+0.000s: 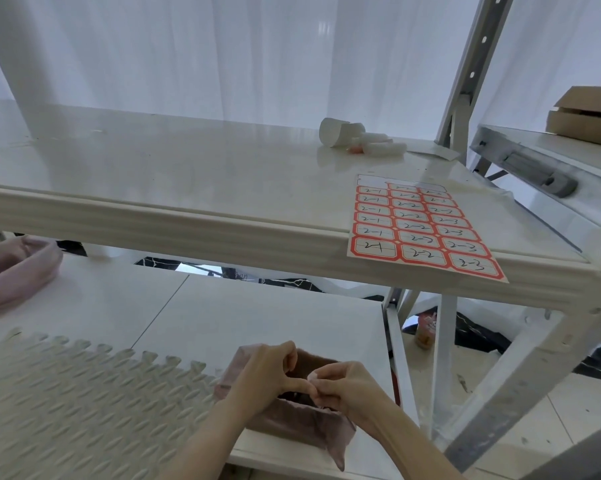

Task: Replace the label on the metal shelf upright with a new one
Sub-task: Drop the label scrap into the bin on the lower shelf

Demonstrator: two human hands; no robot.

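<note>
A sheet of red-bordered labels [422, 226] marked 2-1, 2-2 and 2-3 lies at the right front edge of the upper shelf board [188, 174]. The grey metal upright [520, 382] slants down at the lower right. Below the board, my left hand [267, 372] and my right hand [344, 386] meet fingertip to fingertip over a small open pinkish-brown box [299, 424] on the lower shelf. A small pale scrap is pinched between the fingers of both hands; whether it is a label I cannot tell.
A tipped white cup [337, 131] and crumpled white wrappers [382, 147] sit at the back of the upper board. A cardboard box [586, 116] rests on the neighbouring shelf. A ribbed mat [84, 403] covers the lower shelf's left side; a pink basket [18, 271] stands far left.
</note>
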